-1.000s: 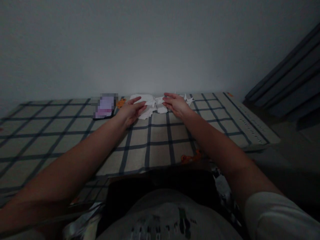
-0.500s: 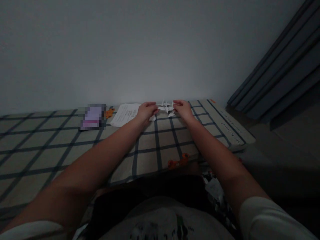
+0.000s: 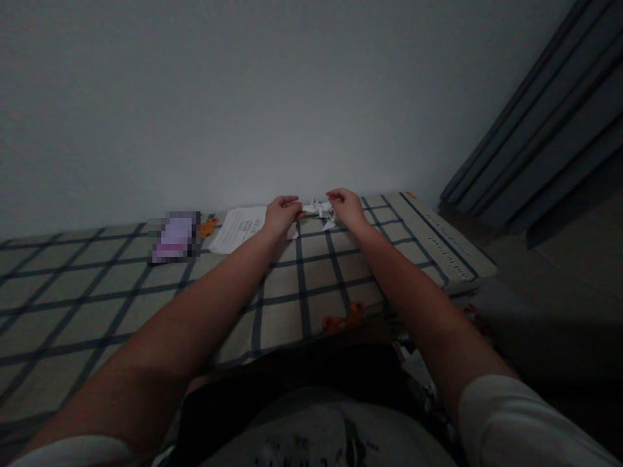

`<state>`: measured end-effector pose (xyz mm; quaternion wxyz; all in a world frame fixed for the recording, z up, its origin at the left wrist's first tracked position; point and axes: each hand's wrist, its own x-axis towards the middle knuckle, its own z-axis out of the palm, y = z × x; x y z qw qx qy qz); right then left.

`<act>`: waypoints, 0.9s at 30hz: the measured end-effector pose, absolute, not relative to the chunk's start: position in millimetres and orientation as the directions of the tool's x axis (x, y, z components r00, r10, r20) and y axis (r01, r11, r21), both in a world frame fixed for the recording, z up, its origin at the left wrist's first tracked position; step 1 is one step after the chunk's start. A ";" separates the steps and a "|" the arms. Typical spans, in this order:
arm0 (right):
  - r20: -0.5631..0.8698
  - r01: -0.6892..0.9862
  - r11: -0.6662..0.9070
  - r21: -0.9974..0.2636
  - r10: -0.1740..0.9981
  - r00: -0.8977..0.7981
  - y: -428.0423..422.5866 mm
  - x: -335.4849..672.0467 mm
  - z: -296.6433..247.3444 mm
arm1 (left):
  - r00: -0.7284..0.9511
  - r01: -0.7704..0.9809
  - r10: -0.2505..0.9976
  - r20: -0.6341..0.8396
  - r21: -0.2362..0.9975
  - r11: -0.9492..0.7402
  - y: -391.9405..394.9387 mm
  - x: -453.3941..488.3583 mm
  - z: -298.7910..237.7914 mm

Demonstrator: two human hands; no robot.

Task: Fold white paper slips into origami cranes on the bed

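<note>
Pointed, crumpled-looking white paper pieces [image 3: 317, 208] lie in a small cluster near the wall, between my two hands. My left hand [image 3: 283, 214] is closed in a pinch on the left end of the white paper. On the other side, my right hand [image 3: 345, 205] has its fingertips closed at the cluster's right edge, holding a bit of the paper. A printed white sheet [image 3: 238, 227] lies flat to the left, partly behind my left hand. The exact shape of the pieces is too small and dim to make out.
A checked cloth [image 3: 287, 279] covers the surface. A phone-like purple object [image 3: 174, 237], blurred out, lies at the left by an orange print [image 3: 209, 227]. The wall [image 3: 311, 97] stands right behind; a dark curtain [image 3: 535, 130] hangs at the right.
The view has shifted slightly. My right hand has come a little closer to my left, narrowing the gap around the paper pieces. Both hands stay at the paper.
</note>
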<state>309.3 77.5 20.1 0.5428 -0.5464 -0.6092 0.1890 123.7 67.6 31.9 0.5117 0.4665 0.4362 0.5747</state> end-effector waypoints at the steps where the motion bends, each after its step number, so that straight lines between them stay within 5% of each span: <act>1: 0.438 0.448 0.316 -0.836 0.876 0.200 78.5 312.5 19.7 | -0.035 -0.205 0.996 0.079 0.975 -0.085 66.7 125.7 33.1; 10: 0.400 0.446 0.237 -0.863 0.860 0.317 64.8 354.1 15.3 | 0.159 -0.281 0.987 -0.007 0.958 0.052 49.4 163.3 33.9; 19: 0.296 0.515 0.078 -0.854 0.887 0.356 52.7 372.7 -12.7 | 0.220 0.230 0.964 0.149 0.952 -0.200 53.6 183.1 3.1; 27: 0.364 0.710 0.048 -0.703 0.881 0.301 47.8 371.2 -16.5 | 0.234 0.269 0.961 0.146 0.940 -0.208 62.5 180.0 -10.6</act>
